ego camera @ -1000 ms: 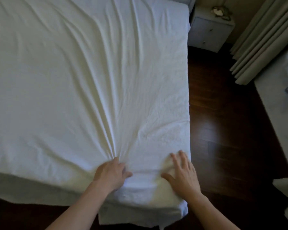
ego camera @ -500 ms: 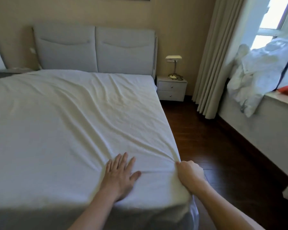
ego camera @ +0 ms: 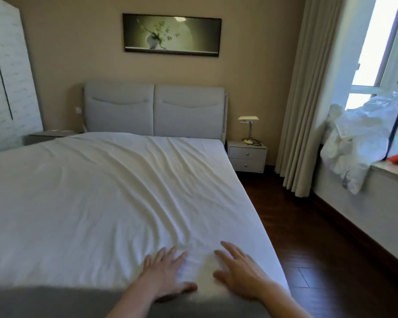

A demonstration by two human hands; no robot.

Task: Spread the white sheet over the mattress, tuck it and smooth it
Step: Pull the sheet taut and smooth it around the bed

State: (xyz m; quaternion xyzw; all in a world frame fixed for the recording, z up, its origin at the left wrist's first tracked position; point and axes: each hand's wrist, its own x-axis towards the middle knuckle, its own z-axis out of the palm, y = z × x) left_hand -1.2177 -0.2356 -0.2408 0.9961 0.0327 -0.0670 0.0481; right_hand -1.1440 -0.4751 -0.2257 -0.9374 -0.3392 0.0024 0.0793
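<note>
The white sheet (ego camera: 106, 193) covers the whole top of the mattress, with long creases running from the near right corner toward the grey headboard (ego camera: 154, 110). My left hand (ego camera: 164, 275) lies flat on the sheet near the foot edge, fingers spread. Just to its right, my right hand (ego camera: 237, 271) also rests palm down on the sheet with fingers apart, close to the bed's near right corner. Neither hand holds any cloth. The foot edge of the bed is in shadow.
A white nightstand (ego camera: 247, 157) with a lamp stands right of the headboard. Beige curtains (ego camera: 308, 92) hang by the window. A heap of white bedding (ego camera: 359, 138) lies on the window ledge. Dark wood floor (ego camera: 319, 244) runs along the bed's right side. A wardrobe (ego camera: 7, 83) stands at left.
My right hand let go of the pinched sheet at the right edge and now lies flat and open, further left. The view tilted up, showing the wall picture.
</note>
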